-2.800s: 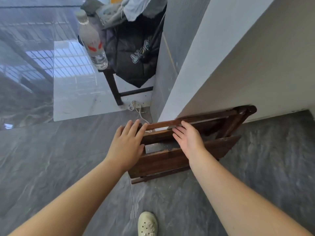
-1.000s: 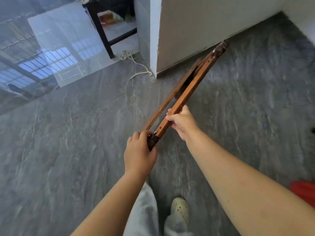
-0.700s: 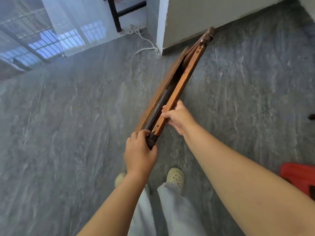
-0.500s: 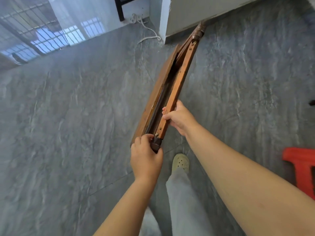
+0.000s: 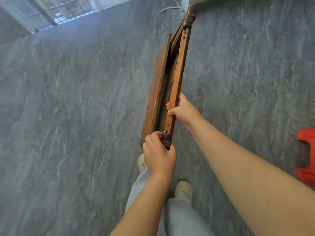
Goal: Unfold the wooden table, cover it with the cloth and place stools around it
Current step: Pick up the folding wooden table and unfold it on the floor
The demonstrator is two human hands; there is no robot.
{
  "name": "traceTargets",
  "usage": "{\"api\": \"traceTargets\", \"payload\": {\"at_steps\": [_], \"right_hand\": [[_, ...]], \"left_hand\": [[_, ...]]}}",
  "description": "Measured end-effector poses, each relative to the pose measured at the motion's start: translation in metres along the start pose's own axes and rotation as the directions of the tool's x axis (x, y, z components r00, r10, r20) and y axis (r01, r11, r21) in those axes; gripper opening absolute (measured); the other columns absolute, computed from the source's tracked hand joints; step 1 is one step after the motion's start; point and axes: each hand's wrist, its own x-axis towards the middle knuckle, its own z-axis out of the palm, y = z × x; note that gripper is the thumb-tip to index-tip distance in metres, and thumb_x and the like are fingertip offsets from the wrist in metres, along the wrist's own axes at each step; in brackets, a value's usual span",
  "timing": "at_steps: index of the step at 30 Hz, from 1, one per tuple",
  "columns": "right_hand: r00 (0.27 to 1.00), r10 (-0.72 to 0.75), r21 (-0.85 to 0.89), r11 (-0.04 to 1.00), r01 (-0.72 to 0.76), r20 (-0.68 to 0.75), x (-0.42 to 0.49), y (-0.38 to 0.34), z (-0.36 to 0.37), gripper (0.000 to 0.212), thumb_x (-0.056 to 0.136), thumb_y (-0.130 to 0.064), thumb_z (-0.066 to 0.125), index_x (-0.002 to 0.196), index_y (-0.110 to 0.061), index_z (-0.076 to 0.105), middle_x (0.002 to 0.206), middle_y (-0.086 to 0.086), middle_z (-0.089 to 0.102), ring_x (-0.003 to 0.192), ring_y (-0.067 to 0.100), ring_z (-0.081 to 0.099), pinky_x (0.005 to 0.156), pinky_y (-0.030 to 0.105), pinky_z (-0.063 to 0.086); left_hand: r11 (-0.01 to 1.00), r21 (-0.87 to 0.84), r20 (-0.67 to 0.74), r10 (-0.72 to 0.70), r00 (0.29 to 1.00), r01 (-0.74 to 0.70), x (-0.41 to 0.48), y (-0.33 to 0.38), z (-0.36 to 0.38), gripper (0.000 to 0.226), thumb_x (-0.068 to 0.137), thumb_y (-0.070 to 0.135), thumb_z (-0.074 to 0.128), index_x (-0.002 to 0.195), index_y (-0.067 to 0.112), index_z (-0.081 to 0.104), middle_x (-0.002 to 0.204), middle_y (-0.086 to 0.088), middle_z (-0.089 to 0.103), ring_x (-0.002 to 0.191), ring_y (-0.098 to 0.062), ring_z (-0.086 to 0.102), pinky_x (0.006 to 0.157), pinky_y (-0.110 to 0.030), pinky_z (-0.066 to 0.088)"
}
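The folded wooden table (image 5: 172,79) hangs edge-up above the grey floor, its brown top on the left and its legs folded flat on the right. My left hand (image 5: 159,156) is shut on the dark end of a leg nearest me. My right hand (image 5: 183,110) grips the orange-brown leg rail a little farther along. A red plastic stool (image 5: 306,157) shows partly at the right edge. No cloth is in sight.
Grey marble-look floor tiles (image 5: 76,116) spread all around. A white wall corner (image 5: 190,0) and a white cable (image 5: 170,9) lie at the top, just past the table's far end. My pale shoes (image 5: 184,189) stand below the table. A bright window reflection lies at top left.
I have lifted the folded table off the wall and carried it backward, away from the corner. Both hands keep the same grip, and the red stool has come further into view.
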Motion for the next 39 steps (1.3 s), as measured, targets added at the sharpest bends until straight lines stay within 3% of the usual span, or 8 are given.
{"api": "traceTargets", "payload": {"at_steps": [12, 19, 24, 28, 30, 33, 36, 39], "right_hand": [[0.975, 0.030, -0.224, 0.974, 0.020, 0.219, -0.106, 0.078, 0.032, 0.076, 0.083, 0.008, 0.055, 0.146, -0.023, 0.027, 0.101, 0.000, 0.061, 0.103, 0.016, 0.060, 0.096, 0.040, 0.050], [0.962, -0.062, -0.206, 0.971, 0.120, 0.267, -0.132, 0.097, 0.057, 0.067, 0.085, 0.007, 0.056, 0.141, -0.023, 0.035, 0.110, 0.005, 0.062, 0.095, 0.007, 0.060, 0.069, 0.008, 0.051], [0.970, -0.110, -0.188, 0.970, 0.152, 0.219, -0.134, 0.103, 0.060, 0.069, 0.087, 0.004, 0.055, 0.144, -0.027, 0.032, 0.113, 0.006, 0.063, 0.102, 0.010, 0.061, 0.083, 0.018, 0.052], [0.961, -0.087, -0.132, 0.983, 0.125, 0.262, -0.126, 0.111, 0.051, 0.078, 0.089, 0.004, 0.056, 0.152, -0.024, 0.020, 0.113, 0.007, 0.063, 0.099, 0.011, 0.062, 0.090, 0.025, 0.050], [0.952, -0.093, -0.106, 0.986, 0.129, 0.293, -0.122, 0.114, 0.046, 0.077, 0.089, 0.002, 0.058, 0.151, -0.028, 0.023, 0.111, 0.006, 0.065, 0.099, 0.011, 0.064, 0.088, 0.027, 0.051], [0.943, -0.101, -0.072, 0.989, 0.130, 0.317, -0.119, 0.119, 0.039, 0.074, 0.090, -0.004, 0.060, 0.148, -0.038, 0.028, 0.110, 0.003, 0.067, 0.101, 0.012, 0.066, 0.088, 0.027, 0.054], [0.936, -0.100, -0.056, 0.990, 0.126, 0.338, -0.116, 0.123, 0.033, 0.072, 0.090, -0.007, 0.060, 0.148, -0.038, 0.029, 0.110, 0.000, 0.068, 0.106, 0.016, 0.065, 0.091, 0.028, 0.054], [0.930, -0.108, -0.057, 0.989, 0.137, 0.352, -0.114, 0.124, 0.028, 0.072, 0.091, -0.009, 0.061, 0.148, -0.037, 0.027, 0.109, -0.002, 0.069, 0.107, 0.016, 0.065, 0.092, 0.029, 0.054]], "left_hand": [[0.984, -0.046, -0.012, -0.174, 0.985, 0.173, -0.134, -0.064, 0.020, 0.038, 0.076, 0.028, 0.068, 0.108, 0.025, 0.047, 0.102, 0.006, 0.045, 0.091, -0.012, 0.041, 0.071, -0.025, 0.035], [0.979, -0.075, -0.029, -0.190, 0.981, 0.188, -0.156, -0.094, 0.010, 0.044, 0.073, 0.037, 0.073, 0.107, 0.025, 0.048, 0.098, 0.011, 0.042, 0.091, -0.012, 0.048, 0.075, -0.022, 0.033], [0.980, -0.143, 0.076, -0.127, 0.989, 0.137, -0.151, -0.105, 0.006, 0.050, 0.069, 0.041, 0.075, 0.108, 0.027, 0.046, 0.100, 0.013, 0.040, 0.098, -0.013, 0.049, 0.076, -0.025, 0.042], [0.963, -0.268, 0.256, 0.079, 0.964, -0.008, -0.129, -0.127, -0.006, 0.056, 0.070, 0.058, 0.066, 0.114, 0.031, 0.045, 0.107, 0.015, 0.045, 0.097, -0.003, 0.052, 0.078, -0.026, 0.048], [0.953, -0.270, 0.323, 0.225, 0.919, -0.138, -0.109, -0.151, -0.019, 0.057, 0.078, 0.060, 0.055, 0.124, 0.029, 0.043, 0.116, 0.012, 0.049, 0.102, -0.001, 0.051, 0.086, -0.028, 0.047], [0.901, -0.029, 0.396, 0.408, 0.823, -0.433, -0.062, -0.185, -0.036, 0.063, 0.089, 0.059, 0.039, 0.141, 0.025, 0.031, 0.137, 0.002, 0.045, 0.122, -0.012, 0.044, 0.101, -0.033, 0.039], [0.628, 0.243, 0.620, 0.486, 0.616, -0.739, -0.012, -0.201, -0.037, 0.070, 0.091, 0.060, 0.027, 0.150, 0.025, 0.012, 0.155, -0.002, 0.024, 0.141, -0.021, 0.024, 0.115, -0.039, 0.021], [0.309, 0.287, 0.796, 0.449, 0.405, -0.907, 0.021, -0.200, -0.022, 0.073, 0.093, 0.057, 0.028, 0.151, 0.025, -0.001, 0.159, -0.001, 0.004, 0.146, -0.020, 0.002, 0.117, -0.037, -0.001]]}}
